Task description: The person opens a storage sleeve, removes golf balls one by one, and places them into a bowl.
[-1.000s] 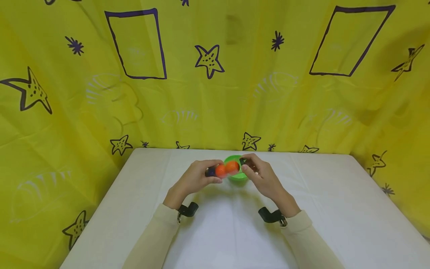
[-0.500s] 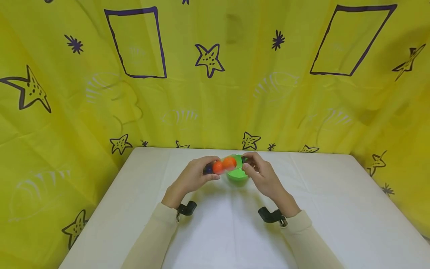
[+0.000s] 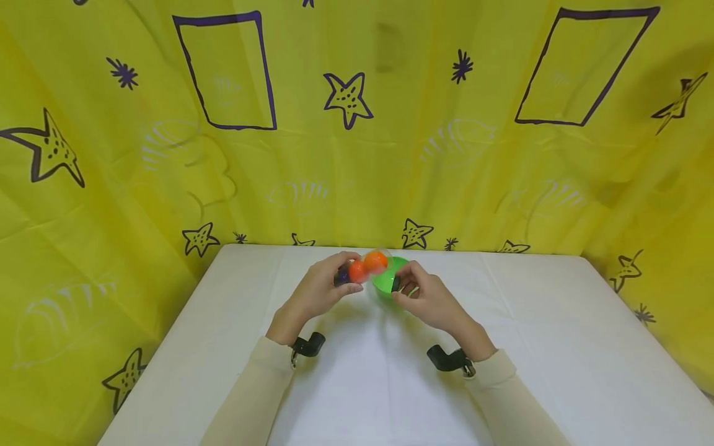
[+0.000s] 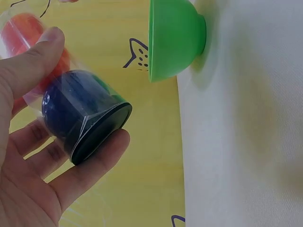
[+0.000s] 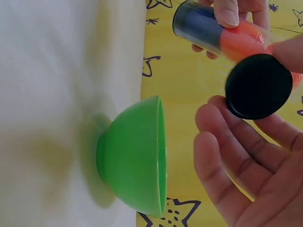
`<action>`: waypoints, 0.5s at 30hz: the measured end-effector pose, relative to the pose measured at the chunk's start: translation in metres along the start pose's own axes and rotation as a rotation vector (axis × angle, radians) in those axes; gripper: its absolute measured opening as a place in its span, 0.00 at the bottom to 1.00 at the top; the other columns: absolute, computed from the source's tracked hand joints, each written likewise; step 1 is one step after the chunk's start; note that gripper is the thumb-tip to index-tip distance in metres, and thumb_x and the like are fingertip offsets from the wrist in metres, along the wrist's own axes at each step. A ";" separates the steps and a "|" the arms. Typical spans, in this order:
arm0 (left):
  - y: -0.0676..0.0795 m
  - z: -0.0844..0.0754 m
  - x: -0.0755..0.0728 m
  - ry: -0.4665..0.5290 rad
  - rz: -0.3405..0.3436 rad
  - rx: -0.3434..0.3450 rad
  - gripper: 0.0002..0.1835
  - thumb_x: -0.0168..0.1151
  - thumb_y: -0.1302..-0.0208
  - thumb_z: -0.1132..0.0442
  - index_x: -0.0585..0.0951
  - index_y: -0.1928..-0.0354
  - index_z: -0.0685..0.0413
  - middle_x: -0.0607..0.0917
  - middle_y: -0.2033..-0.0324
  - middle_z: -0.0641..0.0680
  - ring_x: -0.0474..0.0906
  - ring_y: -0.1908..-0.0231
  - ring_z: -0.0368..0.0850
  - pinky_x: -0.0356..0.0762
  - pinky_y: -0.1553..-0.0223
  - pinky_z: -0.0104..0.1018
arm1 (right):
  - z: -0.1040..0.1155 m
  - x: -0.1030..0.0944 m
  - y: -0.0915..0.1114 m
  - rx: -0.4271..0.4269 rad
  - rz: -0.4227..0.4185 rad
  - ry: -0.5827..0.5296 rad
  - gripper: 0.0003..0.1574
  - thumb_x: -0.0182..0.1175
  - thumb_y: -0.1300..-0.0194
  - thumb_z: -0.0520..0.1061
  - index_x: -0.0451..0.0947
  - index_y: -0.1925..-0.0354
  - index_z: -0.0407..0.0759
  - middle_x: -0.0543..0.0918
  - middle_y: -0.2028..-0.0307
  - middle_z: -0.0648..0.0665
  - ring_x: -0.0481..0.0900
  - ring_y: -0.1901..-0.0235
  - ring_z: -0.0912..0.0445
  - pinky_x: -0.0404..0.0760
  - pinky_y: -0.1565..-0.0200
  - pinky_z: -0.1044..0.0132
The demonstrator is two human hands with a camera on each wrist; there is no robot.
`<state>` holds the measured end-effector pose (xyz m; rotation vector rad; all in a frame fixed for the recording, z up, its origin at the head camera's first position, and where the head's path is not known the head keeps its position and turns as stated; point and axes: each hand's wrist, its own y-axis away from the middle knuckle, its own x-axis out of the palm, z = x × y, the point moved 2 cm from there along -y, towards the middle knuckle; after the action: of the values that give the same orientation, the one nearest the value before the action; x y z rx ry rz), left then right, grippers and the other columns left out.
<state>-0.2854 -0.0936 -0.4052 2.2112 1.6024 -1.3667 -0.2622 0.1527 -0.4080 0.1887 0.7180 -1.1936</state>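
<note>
My left hand (image 3: 312, 290) grips a clear plastic tube (image 4: 97, 97) above the table, its far end tilted up to the right. Inside it sit a dark blue ball (image 4: 66, 101) by the black base, a red-orange ball (image 3: 357, 271) and an orange ball (image 3: 375, 262). Thumb and fingers of my right hand (image 3: 435, 300) pinch a round black cap (image 5: 259, 86), apart from the tube. A green bowl (image 3: 383, 284) stands upright on the table behind the hands. The bowl's inside is mostly hidden in the wrist views.
A white-covered table (image 3: 357, 384) spreads under both arms. Yellow curtain (image 3: 346, 167) with drawn stars and fish hangs along its back and sides. Each wrist wears a black camera mount (image 3: 309, 345).
The left hand has moved slightly up and left, and the tube's far end now points higher. My right hand has brought the cap lower and a little left, in front of the bowl.
</note>
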 end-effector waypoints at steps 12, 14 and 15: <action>0.000 0.001 -0.003 -0.044 -0.038 0.004 0.33 0.76 0.41 0.59 0.76 0.34 0.51 0.85 0.45 0.55 0.83 0.48 0.51 0.81 0.41 0.48 | -0.006 0.019 0.001 -0.011 0.199 -0.006 0.24 0.71 0.38 0.41 0.73 0.48 0.38 0.84 0.55 0.41 0.84 0.60 0.55 0.83 0.61 0.68; 0.000 0.001 -0.003 -0.052 -0.040 -0.008 0.32 0.76 0.41 0.58 0.76 0.34 0.52 0.85 0.43 0.55 0.83 0.47 0.51 0.81 0.40 0.49 | -0.007 0.022 0.001 -0.022 0.225 -0.021 0.25 0.71 0.38 0.41 0.73 0.46 0.36 0.84 0.54 0.40 0.84 0.59 0.53 0.84 0.60 0.67; 0.000 0.001 -0.003 -0.056 -0.041 -0.014 0.32 0.75 0.40 0.58 0.76 0.34 0.52 0.84 0.43 0.55 0.83 0.46 0.52 0.80 0.40 0.49 | -0.007 0.024 0.001 -0.024 0.234 -0.029 0.25 0.71 0.38 0.41 0.74 0.46 0.36 0.84 0.54 0.40 0.84 0.59 0.52 0.84 0.60 0.67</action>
<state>-0.2860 -0.0969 -0.4040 2.1245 1.6415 -1.4101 -0.2595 0.1380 -0.4281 0.2280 0.6654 -0.9627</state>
